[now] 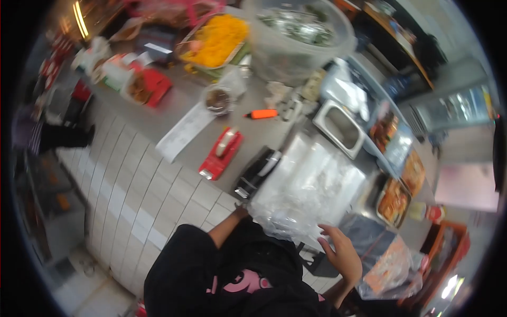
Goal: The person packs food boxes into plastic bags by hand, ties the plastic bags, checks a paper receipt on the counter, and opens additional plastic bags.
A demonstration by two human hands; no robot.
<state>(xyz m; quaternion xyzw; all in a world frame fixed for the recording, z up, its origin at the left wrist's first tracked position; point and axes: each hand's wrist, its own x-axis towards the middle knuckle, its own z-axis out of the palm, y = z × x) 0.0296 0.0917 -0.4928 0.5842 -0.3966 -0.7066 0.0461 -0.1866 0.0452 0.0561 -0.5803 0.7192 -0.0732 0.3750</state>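
Observation:
A stack of clear plastic bags (311,185) lies at the near edge of the metal table. My right hand (342,252) is at the lower right of the bags, fingers apart, with nothing visible in it. At their lower left corner is my left hand (242,211), small and blurred, so its fingers do not show clearly. Just above it lies a black device (257,171), perhaps a tape dispenser or stapler. Farther left is a red tape dispenser (222,154) with a pale roll. An orange marker (262,113) rests beyond it.
An empty steel pan (339,128) sits beyond the bags. A large clear tub (301,42) and a tray of yellow food (217,39) stand at the back. To the right are a pan of orange-red food (393,201) and a bagged bundle (388,261). Another person (50,129) stands far left.

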